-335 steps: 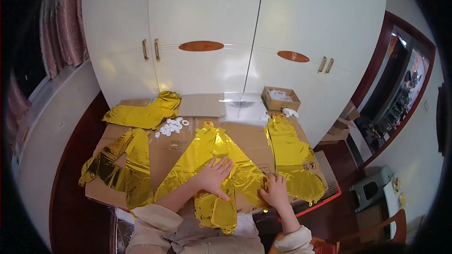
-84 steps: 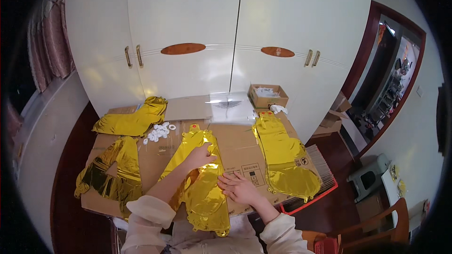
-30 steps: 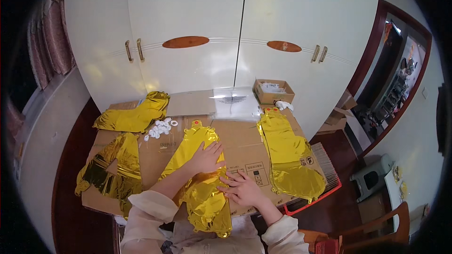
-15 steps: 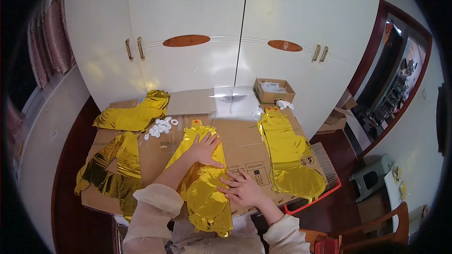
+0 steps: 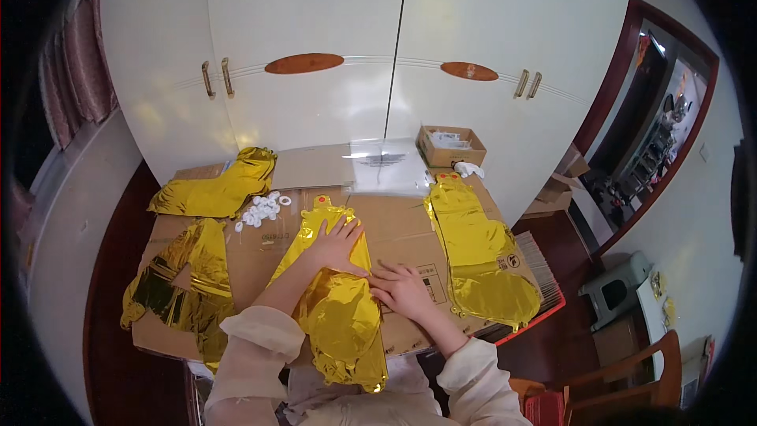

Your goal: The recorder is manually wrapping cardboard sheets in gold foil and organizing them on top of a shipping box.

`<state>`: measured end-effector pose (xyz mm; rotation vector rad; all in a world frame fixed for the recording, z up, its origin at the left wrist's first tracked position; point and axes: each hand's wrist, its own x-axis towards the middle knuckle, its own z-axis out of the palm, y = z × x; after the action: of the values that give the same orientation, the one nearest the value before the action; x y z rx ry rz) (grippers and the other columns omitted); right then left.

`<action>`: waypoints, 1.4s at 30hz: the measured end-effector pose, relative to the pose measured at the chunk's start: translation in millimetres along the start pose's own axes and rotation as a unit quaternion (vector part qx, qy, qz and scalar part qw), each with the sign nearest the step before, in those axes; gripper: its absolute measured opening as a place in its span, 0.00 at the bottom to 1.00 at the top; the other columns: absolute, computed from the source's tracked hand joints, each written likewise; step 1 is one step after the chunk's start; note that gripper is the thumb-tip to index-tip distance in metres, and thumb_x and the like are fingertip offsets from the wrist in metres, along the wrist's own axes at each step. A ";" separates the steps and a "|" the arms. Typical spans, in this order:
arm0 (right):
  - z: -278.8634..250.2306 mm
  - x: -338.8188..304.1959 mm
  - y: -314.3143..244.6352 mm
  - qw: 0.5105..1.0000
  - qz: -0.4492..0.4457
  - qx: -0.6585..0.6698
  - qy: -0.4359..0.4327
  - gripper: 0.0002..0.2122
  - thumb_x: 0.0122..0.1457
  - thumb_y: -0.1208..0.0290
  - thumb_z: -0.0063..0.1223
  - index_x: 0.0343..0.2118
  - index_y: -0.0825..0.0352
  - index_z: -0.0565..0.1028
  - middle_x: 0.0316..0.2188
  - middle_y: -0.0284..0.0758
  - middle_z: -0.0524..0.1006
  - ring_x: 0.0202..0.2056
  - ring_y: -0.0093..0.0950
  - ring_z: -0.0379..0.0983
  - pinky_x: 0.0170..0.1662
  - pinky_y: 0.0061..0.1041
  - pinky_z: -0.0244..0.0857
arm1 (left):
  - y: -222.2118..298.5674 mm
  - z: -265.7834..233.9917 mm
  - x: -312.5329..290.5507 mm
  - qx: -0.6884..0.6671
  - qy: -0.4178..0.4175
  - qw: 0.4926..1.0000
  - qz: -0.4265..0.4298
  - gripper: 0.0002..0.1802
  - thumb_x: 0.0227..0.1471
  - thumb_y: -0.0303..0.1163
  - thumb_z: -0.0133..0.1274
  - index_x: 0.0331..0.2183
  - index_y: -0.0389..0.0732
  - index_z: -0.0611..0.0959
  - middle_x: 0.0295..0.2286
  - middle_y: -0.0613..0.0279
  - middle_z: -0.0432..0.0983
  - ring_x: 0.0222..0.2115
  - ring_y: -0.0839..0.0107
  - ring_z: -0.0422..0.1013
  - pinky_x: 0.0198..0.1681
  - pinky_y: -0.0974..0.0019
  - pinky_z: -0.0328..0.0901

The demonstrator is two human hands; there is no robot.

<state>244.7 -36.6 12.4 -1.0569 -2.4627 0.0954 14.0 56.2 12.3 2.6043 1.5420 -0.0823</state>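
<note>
A flat gold foil balloon [image 5: 339,323] lies lengthwise before me, its lower end hanging over the table's near edge. At its top is a tab with a red dot. My left hand [image 5: 335,248] rests palm down on its upper part, fingers stretched out and pointing away from me. Against the foil's right edge lies my right hand [image 5: 400,292], its fingers reaching left, close to the left hand's thumb; they look extended and no grip on the foil shows.
More gold foil balloons lie at the right [image 5: 481,260], near left [image 5: 197,284] and far left [image 5: 213,193]. Small white rings or rolls [image 5: 260,209] are heaped beyond the middle balloon. An open cardboard box [image 5: 451,150] stands at the back, beside clear plastic sheets [image 5: 386,170]. Cardboard [image 5: 394,217] covers the table.
My right hand has moved up along the foil's right edge, closer to the left hand, and its fingers are less spread. The left hand stays on the balloon. The whole view has shifted slightly.
</note>
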 end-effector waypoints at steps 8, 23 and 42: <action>15.4 -12.9 10.7 0.998 -0.017 -0.037 -0.045 0.19 0.58 0.50 0.53 0.49 0.53 0.78 0.53 0.22 0.75 0.63 0.30 0.60 0.60 0.42 0.52 | 3.3 -2.1 0.1 -0.003 -0.010 1.000 0.000 0.73 0.30 0.81 0.52 0.65 0.41 0.51 0.66 0.53 0.42 0.67 0.53 0.36 0.64 0.34 0.35; -7.4 -40.8 -0.8 0.992 -0.057 -0.031 -0.104 0.22 0.58 0.47 0.51 0.52 0.51 0.76 0.56 0.19 0.73 0.65 0.33 0.56 0.65 0.49 0.44 | 1.7 -2.4 -0.1 -0.002 -0.018 1.000 -0.004 0.73 0.29 0.81 0.51 0.66 0.43 0.50 0.66 0.54 0.40 0.67 0.54 0.35 0.65 0.33 0.33; 6.5 -40.4 -51.4 0.997 -0.059 0.027 -0.048 0.17 0.61 0.64 0.51 0.50 0.67 0.76 0.54 0.36 0.73 0.59 0.34 0.65 0.63 0.42 0.54 | 1.9 -1.5 -1.7 -0.012 0.002 1.000 0.000 0.73 0.30 0.81 0.52 0.66 0.42 0.50 0.66 0.49 0.40 0.67 0.50 0.36 0.64 0.31 0.34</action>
<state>231.8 -100.4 3.4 -0.9006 -2.5876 0.1782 14.8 54.0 14.1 2.5879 1.5332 -0.0573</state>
